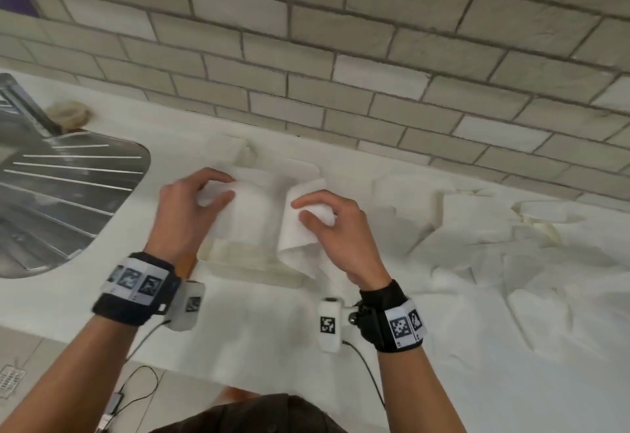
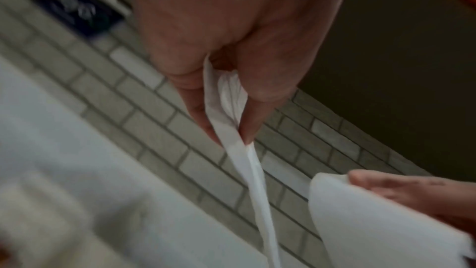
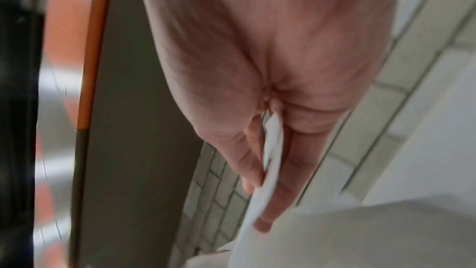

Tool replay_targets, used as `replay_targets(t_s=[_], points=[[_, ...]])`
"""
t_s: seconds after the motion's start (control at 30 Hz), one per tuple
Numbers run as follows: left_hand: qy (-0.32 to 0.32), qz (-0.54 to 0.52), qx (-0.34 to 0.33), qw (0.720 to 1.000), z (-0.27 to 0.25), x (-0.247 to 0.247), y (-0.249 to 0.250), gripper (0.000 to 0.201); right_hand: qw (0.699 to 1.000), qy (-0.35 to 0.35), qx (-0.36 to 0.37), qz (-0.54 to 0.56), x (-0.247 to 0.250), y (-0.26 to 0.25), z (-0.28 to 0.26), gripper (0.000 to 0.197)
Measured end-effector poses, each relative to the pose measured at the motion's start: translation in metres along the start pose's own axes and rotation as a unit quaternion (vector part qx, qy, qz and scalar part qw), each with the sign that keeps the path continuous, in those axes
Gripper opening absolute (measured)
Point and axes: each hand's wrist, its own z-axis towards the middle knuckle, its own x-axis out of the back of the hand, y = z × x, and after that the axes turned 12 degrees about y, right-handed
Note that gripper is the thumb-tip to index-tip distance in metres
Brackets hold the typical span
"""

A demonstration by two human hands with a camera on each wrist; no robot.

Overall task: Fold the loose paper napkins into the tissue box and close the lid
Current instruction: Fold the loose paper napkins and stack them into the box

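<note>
Head cam gives me the counter (image 1: 259,323), sink (image 1: 61,190) at left and a pile of loose napkins (image 1: 511,262) at right; wrist cams show only fingers, paper and wall tiles. The tissue box (image 1: 238,255) sits open betw. my wrists w/ white paper inside; its lid is too blurred to pick out. Above it hangs one napkin (image 1: 259,214). Left hand (image 1: 191,211) pinches its left edge, thumb against fingers (image 2: 198,113). Right hand (image 1: 341,228) pinches the right edge, curled over.
</note>
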Motion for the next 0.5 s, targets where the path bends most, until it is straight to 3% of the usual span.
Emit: replay_targets(t_s=[0.1,0.23,0.37,0.5], points=[[0.008,0.069,-0.022,0.997,0.027,0.056,-0.028,0.022,0.991,0.043,-0.028,0.122,-0.042,-0.021,0.003,0.019],[-0.004,0.079,-0.039,0.996,0.048,0.103,-0.059,0.028,0.986,0.076,-0.052,0.14,-0.069,-0.004,0.005,0.018],[-0.036,0.109,-0.058,0.992,0.062,0.122,-0.082,0.027,0.99,0.069,-0.12,0.015,-0.093,0.041,0.0,0.021],[-0.073,0.105,-0.076,0.989,0.065,0.131,-0.082,0.025,0.976,0.049,-0.16,-0.142,-0.117,0.079,0.0,0.018]])
